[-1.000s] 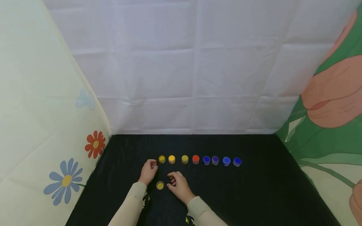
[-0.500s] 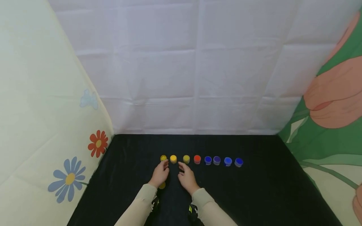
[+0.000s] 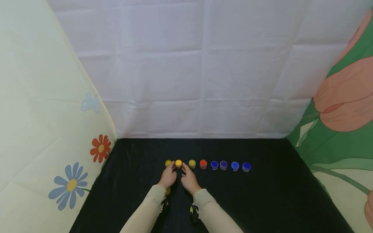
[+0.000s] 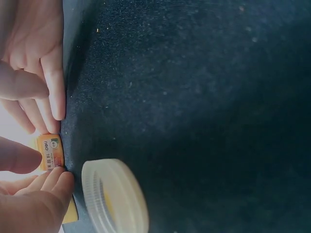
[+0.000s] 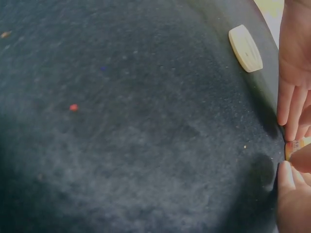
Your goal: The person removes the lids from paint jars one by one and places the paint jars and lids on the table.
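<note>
A small orange-yellow paint jar with a printed label stands on the black cloth between my two hands. My left hand is at its left side, fingertips right at the jar and thumb overlapping it in the left wrist view. On the other side, my right hand has its fairly straight fingertips close to the jar. A darker yellow jar stands just left, partly hidden by my left fingers. Near my left wrist lies a pale ridged lid with yellow inside, mostly covered by the wrist in the head view.
To the right, the row continues with an olive-yellow jar, a red jar and several blue and violet jars. Black cloth covers the table. A white sheet hangs behind, and patterned cloths flank both sides.
Both hands have moved forward and closed in on the orange-yellow jar from either side. My left hand has come right, past the lid, which its wrist now partly covers.
</note>
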A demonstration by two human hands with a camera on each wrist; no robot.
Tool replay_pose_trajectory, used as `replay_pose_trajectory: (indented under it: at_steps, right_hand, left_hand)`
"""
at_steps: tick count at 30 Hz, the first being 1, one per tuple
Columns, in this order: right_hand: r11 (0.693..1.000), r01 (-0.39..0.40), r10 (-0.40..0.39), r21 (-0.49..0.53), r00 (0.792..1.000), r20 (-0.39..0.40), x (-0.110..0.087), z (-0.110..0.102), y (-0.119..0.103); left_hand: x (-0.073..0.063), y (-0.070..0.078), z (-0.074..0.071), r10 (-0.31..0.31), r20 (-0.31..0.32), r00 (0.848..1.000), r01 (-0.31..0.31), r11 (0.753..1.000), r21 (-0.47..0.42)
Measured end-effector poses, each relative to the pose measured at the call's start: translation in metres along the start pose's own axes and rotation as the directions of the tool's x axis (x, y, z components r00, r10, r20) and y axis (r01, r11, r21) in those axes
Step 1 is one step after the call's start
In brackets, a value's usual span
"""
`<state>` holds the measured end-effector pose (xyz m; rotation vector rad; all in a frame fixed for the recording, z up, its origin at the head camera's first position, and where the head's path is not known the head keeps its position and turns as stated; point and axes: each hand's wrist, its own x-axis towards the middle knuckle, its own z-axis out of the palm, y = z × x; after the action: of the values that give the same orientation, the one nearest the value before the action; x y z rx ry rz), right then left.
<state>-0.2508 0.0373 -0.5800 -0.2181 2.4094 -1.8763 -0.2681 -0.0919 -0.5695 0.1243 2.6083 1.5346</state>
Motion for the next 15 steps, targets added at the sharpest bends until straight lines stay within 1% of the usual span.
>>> replay_pose_trajectory:
  at_steps: [4,6,10,15]
  right_hand:
    - [0.998,-0.006,0.008,0.06,0.999,-0.031,0.0,0.001,0.0]
    - [0.997,-0.001,0.004,0.072,0.999,-0.046,-0.002,0.001,0.001]
    - [0.999,0.019,-0.017,0.033,0.998,-0.068,-0.005,-0.001,0.005]
    - [0.999,0.044,-0.045,-0.017,0.994,-0.095,-0.01,-0.006,0.007]
  left_hand:
    - [-0.002,-0.002,0.001,0.007,-0.015,1.0,-0.007,1.0,0.004]
    - [-0.003,-0.004,0.001,0.012,-0.017,1.0,-0.012,1.0,0.014]
    - [-0.006,-0.006,-0.002,0.036,-0.009,0.999,-0.036,0.998,0.049]
    - [-0.011,-0.006,-0.009,0.07,0.019,0.997,-0.071,0.993,0.094]
